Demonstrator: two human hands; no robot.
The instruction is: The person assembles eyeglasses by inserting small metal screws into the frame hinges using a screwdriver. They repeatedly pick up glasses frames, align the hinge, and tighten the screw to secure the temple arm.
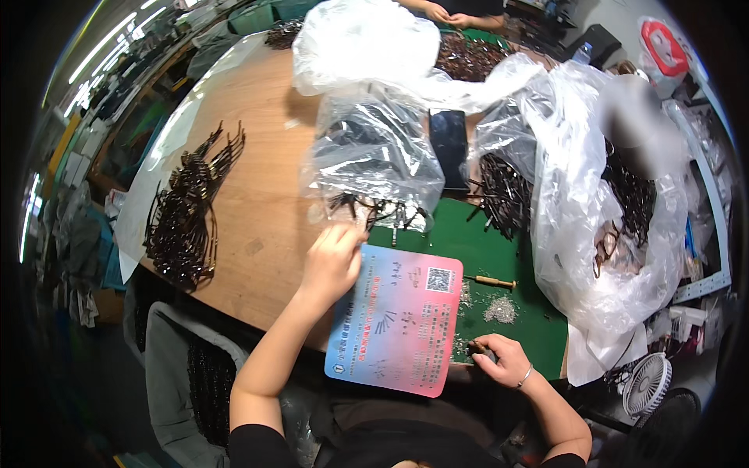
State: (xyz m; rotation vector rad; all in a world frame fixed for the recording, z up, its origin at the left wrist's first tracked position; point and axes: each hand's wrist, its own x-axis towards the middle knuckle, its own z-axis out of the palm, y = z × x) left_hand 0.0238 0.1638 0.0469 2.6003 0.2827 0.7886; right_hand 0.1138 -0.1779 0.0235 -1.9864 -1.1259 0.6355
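Head view | wooden table (257,210), green mat (499,257) | left hand (331,261) loosely curled, right hand (499,359) pinching something small

A phone (449,148) lay beyond the green mat (499,257), a fan (646,384) right of it, dark frames (187,210) far left.

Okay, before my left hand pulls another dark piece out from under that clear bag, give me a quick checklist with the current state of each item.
1. Left hand at the loose dark parts by the clear plastic bag: ok, it reaches their edge.
2. Left fingers closed on a part: cannot tell, fingertips hidden.
3. Right hand holding something small and dark: ok; what it is, cannot tell.
4. Printed pad free for work: ok, only tiny bits lie on it.
5. Small screws within reach on the green mat: ok.
6. Wooden-handled tool unobstructed: ok.
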